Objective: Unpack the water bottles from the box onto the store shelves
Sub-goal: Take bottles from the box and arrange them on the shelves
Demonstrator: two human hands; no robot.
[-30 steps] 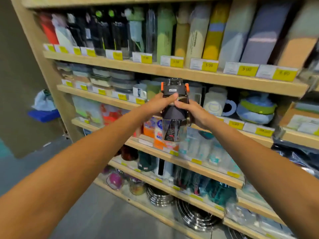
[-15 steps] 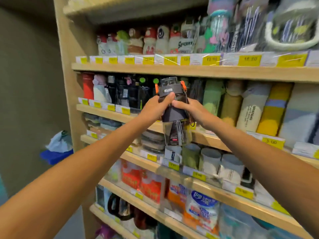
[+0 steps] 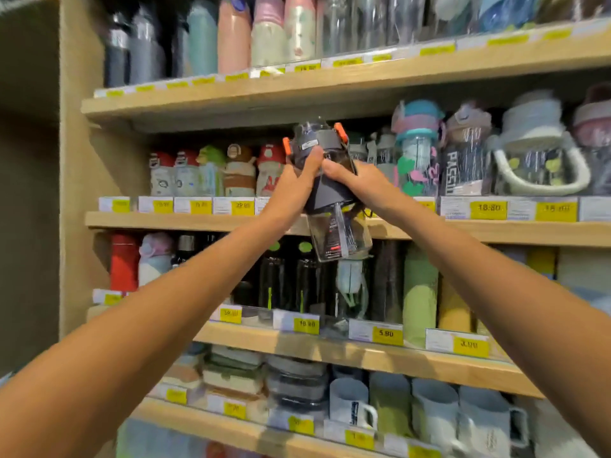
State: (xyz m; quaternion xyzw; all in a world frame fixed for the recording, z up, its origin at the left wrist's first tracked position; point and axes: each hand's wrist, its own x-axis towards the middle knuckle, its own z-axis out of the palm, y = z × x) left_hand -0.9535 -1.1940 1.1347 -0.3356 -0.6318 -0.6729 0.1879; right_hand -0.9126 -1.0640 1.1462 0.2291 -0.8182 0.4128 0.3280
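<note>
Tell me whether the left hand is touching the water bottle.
Touching. The head view shows the left hand gripping the water bottle, thumb pressed against its dark lid, no gap between them.

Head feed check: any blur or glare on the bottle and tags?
Head view: the water bottle, gripped by left hand and right hand, is fairly sharp; top-shelf price tags are motion-blurred, unreadable; wide-angle bends the shelves; warm light, no strong glare.

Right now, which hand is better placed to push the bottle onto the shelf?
Left, probably: the left hand wraps the dark sleeve of the water bottle, thumb up by the lid, while the right hand only grips the sleeve's side. It's a close call.
</note>
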